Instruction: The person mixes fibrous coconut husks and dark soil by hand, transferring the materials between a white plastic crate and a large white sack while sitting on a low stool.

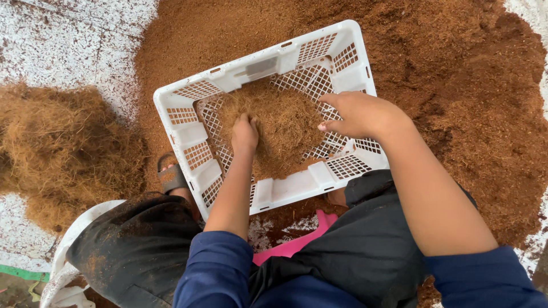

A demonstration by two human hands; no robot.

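Left hand (245,134) fingers buried in fibre (285,122) inside white crate (188,135), grip indeterminate; right hand (358,114) at 3 o'clock, loosely open, holding nothing.

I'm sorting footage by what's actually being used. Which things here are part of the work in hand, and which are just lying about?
In use:
left hand, pressed into the fibre
right hand, fingers spread above it
white slotted crate
brown fibre in the crate
fine brown heap under the crate

Lying about:
stringy fibre pile
pink object
sandal
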